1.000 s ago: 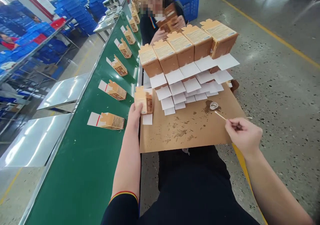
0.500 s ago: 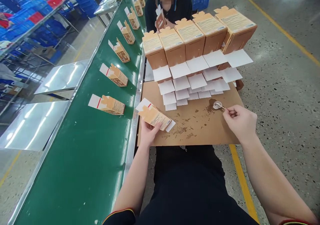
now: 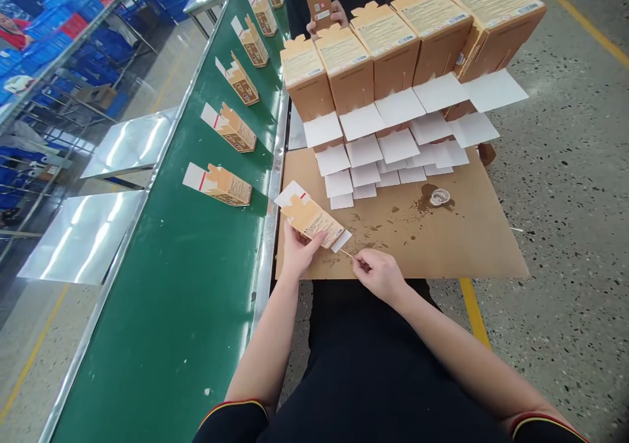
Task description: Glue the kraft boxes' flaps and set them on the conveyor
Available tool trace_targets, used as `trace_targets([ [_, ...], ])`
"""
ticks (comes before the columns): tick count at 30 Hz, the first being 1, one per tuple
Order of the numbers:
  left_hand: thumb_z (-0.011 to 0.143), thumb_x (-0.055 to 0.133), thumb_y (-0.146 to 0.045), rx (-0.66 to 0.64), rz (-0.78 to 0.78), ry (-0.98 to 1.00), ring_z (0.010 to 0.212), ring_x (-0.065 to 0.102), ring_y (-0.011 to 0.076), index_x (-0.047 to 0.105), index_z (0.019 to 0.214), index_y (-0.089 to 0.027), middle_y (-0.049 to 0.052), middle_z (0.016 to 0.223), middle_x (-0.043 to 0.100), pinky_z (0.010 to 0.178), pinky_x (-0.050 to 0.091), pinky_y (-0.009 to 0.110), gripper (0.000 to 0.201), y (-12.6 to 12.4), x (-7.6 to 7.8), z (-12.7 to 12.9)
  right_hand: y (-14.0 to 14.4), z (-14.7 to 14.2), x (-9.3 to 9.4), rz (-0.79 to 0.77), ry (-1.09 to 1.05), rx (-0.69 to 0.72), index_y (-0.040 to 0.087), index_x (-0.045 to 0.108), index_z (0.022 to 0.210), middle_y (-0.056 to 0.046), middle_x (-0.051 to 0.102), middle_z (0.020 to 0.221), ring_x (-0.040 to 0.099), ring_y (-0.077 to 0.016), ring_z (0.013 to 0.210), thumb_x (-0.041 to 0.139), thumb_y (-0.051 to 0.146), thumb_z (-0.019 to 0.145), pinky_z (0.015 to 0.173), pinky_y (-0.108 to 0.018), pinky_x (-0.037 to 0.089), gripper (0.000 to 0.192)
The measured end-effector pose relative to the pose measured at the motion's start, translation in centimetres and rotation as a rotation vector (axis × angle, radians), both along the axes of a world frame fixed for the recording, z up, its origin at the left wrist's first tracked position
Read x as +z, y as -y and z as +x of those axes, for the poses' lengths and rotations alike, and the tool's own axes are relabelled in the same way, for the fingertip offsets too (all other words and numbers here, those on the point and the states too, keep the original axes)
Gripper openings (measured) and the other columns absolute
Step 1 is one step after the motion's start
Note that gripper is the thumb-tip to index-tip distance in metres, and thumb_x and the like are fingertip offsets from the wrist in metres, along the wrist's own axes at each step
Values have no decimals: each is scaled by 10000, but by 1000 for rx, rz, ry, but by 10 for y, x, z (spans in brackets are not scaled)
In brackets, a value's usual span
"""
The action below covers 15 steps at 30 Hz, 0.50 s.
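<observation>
Left hand [image 3: 297, 253] grips carton [image 3: 317, 225]: likely light, crushable, best held by its sides; right hand [image 3: 379, 272] pinches thin stick [image 3: 346, 253].

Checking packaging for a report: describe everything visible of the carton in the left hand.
The carton looks like tan printed cardboard with small text. A white, red-striped flap and tan tabs extend from its far end; a second white flap juts from the near end. It slants over the brown board, gripped by the left hand; the right hand points a thin stick at that flap, contact unclear.
</observation>
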<state>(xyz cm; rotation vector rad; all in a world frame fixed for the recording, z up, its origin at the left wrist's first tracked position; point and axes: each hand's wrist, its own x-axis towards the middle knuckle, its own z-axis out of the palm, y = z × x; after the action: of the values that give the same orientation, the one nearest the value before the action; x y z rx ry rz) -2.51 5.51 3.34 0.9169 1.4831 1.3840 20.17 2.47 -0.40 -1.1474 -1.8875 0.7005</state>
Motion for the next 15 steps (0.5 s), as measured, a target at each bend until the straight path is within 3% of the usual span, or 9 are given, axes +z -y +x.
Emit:
trace_targets([
  [4,607,1099,-467,10,-9,-6,1279,764,334,614,1210,-262,120,1289,768,1141,607,498,801,3,-1,4,-8,14,3,-6,4,-60,249,623,752,-1,659,664,608,-153,605,594,191,1009,616,-268,524,265],
  [8,651,1059,-421,-63,-27,-201,1264,770,354,638,1261,-243,142,1306,777,1113,620,516,762,13,-1,13,-11,34,13,33,-36,-181,247,653,764,4,677,662,608,-143,582,630,214,1011,599,-255,551,251],
  [11,703,1009,-393,-96,0,-358,1248,776,358,648,1328,-226,151,1306,787,1091,633,515,741,21,-1,18,-6,49,21,67,-87,-262,245,677,772,10,686,661,605,-136,557,670,208,1004,570,-253,549,236],
  [15,711,998,-394,-94,-7,-410,1212,790,360,660,1338,-227,147,1277,803,1056,652,509,731,23,-4,16,9,62,29,91,-121,-325,246,685,749,5,693,651,614,-139,537,694,205,1003,552,-264,558,257],
])
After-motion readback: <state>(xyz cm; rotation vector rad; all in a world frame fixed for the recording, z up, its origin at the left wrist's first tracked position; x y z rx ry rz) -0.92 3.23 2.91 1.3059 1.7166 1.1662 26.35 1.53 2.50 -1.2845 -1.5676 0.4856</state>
